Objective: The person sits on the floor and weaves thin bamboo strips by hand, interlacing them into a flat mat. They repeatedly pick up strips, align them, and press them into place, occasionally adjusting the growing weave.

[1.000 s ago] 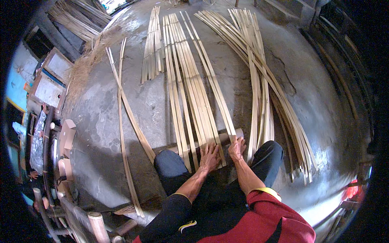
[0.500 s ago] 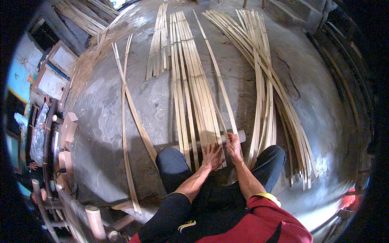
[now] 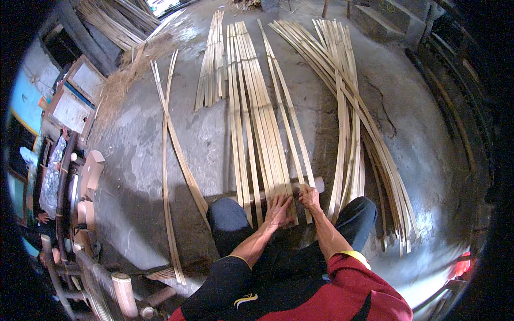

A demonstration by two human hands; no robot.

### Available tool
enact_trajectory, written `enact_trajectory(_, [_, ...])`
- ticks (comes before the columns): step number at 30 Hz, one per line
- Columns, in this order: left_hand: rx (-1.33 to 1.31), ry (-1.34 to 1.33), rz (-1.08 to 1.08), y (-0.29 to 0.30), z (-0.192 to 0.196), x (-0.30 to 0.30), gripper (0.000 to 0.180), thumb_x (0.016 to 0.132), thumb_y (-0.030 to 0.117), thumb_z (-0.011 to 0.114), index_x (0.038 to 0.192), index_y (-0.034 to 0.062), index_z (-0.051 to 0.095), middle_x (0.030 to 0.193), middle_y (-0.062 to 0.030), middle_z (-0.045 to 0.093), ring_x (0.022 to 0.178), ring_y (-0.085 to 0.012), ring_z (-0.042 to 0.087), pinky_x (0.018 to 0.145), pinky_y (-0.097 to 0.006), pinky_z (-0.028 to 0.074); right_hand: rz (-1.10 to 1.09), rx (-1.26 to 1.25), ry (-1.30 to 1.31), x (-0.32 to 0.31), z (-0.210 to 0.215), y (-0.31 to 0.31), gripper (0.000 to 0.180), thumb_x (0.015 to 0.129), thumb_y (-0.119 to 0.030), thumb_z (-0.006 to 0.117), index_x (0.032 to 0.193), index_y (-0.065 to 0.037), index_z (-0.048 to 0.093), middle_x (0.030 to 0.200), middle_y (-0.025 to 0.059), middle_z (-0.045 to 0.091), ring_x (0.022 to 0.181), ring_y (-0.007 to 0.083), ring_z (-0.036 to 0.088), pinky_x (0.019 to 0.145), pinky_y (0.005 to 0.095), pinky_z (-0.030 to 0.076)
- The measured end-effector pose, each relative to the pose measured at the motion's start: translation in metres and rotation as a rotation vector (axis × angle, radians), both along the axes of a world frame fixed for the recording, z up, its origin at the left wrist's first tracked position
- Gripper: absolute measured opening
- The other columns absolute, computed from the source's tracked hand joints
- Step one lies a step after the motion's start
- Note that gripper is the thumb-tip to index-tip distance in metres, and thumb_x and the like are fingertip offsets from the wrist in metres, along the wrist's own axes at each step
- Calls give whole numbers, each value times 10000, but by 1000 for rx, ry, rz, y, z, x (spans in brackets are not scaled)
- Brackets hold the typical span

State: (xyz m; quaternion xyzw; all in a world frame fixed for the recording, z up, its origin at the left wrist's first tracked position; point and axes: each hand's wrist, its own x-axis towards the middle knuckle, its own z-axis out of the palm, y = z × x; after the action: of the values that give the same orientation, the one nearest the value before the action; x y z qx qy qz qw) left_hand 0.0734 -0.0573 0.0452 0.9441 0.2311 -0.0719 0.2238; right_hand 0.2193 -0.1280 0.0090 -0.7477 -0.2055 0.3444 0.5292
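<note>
So the long pale bamboo strips (image 3: 257,128) lie side by side on the grey concrete floor (image 3: 134,160), near ends crossing a pale round wooden pole (image 3: 316,184) right at the knees. Left hand (image 3: 278,209) is pressed flat on the strip ends, fingers spread, gripping nothing. Right hand (image 3: 309,197) pinches one strip end beside the pole. A curved bundle of more bamboo strips (image 3: 353,117) sits just right, and two loose crossed strips (image 3: 168,134) lie well apart on the left.

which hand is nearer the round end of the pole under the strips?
Right. The right hand sits just beside the pole's round end; the left hand rests on the bamboo strips, farther left.
</note>
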Motion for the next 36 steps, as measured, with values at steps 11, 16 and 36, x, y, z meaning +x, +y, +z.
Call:
enact_trajectory(11, [-15,39,-8,5,-7,0,829,576,277,697,1271,227,248,1339,-64,185,1217,-328,176,959,-526,177,-38,-101,-46,-6,6,4,468,763,0,423,1219,-98,382,546,43,491,419,106,464,359,239,361])
enact_trajectory(16, [-24,95,-22,7,-2,1,773,601,249,670,1261,229,269,1339,-62,184,1218,-325,175,957,-526,185,-6,-16,49,-4,1,8,436,786,-21,414,1210,-126,399,550,45,494,422,104,483,370,246,401])
enact_trajectory(36, [-60,80,-20,8,-4,-1,797,611,240,660,1279,180,230,1335,-91,200,1222,-336,172,964,-517,171,74,-140,-150,-13,-24,-1,451,764,-112,451,1205,-129,354,753,167,560,641,289,552,539,360,428])
